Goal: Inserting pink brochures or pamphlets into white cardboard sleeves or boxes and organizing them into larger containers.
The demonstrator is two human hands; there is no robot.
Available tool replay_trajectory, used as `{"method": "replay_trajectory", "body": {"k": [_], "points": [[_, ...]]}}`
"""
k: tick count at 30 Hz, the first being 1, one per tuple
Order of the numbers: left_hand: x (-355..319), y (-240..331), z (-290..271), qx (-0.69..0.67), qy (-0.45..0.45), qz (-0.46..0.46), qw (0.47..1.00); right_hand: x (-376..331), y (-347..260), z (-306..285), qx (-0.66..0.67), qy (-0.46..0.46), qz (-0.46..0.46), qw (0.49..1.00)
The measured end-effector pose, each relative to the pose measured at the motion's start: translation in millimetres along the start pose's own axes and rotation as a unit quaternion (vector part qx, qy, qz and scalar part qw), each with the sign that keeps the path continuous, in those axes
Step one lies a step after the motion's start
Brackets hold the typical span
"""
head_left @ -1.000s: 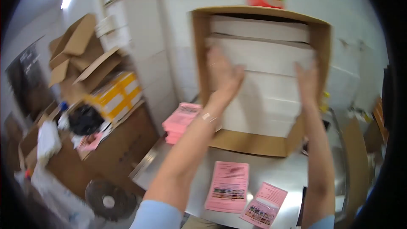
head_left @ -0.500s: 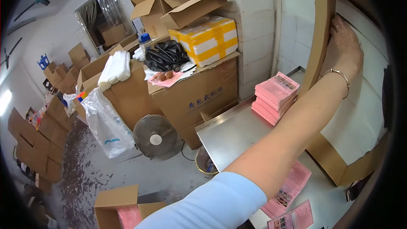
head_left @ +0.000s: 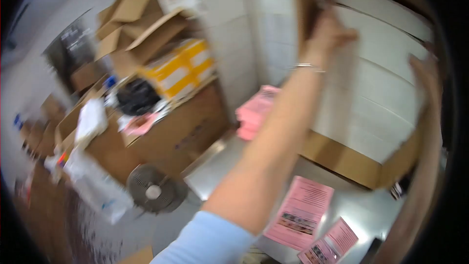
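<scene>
An open cardboard box (head_left: 339,159) is packed with rows of white, paper-like blocks (head_left: 383,76) at the right. My left hand (head_left: 333,32), with a bracelet at its wrist, reaches in at the box's left side. Its thumb stands apart, and the fingertips go down by the gap between the box wall and the white blocks. At the far right my right hand (head_left: 426,71) lies along the blocks' right edge, thumb and fingers apart. Both hands are blurred, and some fingertips are hidden.
Pink printed leaflets (head_left: 302,212) lie on the metal table (head_left: 207,166), with a stack of pink leaflets (head_left: 256,110) behind. To the left are a floor fan (head_left: 154,190), a white plastic bag (head_left: 95,181), a black bag (head_left: 138,97) and a yellow-and-white taped box (head_left: 181,71).
The view has swung right, so the surroundings sit further left. My right hand has come into view at the box's right side; my left hand remains at its left side, thumb now visible.
</scene>
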State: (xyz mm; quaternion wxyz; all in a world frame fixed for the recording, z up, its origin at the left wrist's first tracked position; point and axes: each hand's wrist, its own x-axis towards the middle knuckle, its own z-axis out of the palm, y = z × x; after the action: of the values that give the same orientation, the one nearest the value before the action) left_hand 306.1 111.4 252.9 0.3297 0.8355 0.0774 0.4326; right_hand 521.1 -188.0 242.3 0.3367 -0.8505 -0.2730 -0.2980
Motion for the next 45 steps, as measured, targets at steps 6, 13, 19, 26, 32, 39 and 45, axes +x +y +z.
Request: {"method": "replay_trajectory", "body": {"k": [6,13,19,26,32,39,45], "points": [[-33.4,4.2,-16.3,0.021,0.127,0.085,0.988,-69.7,-104.9,-1.7,0.000,0.174,0.051,0.983],[-128.4,71.7,-26.5,0.030,0.195,0.008,0.980,-137.2,-112.7,-55.0,0.016,0.300,-0.029,0.953],[-271.7,77.4,-0.5,0.093,0.159,0.094,0.978,-274.3,-53.6,-98.2,-0.001,0.235,-0.103,0.967],[-366.8,52.7,115.5,-0.005,-0.225,-0.041,0.973,-406.3,102.1,-103.4,-0.007,0.022,0.177,0.984],[-305.2,36.9,94.7,-0.018,-0.255,-0.127,0.958,-359.3,129.0,-161.5,-0.027,-0.105,0.186,0.976],[-326.8,62.9,118.2,-0.107,-0.374,-0.179,0.904,-344.5,100.6,-169.7,-0.050,-0.229,0.236,0.943],[-376.8,108.8,192.1,-0.154,-0.346,0.040,0.925,-433.4,164.3,-242.4,0.050,-0.035,0.264,0.963]]}}
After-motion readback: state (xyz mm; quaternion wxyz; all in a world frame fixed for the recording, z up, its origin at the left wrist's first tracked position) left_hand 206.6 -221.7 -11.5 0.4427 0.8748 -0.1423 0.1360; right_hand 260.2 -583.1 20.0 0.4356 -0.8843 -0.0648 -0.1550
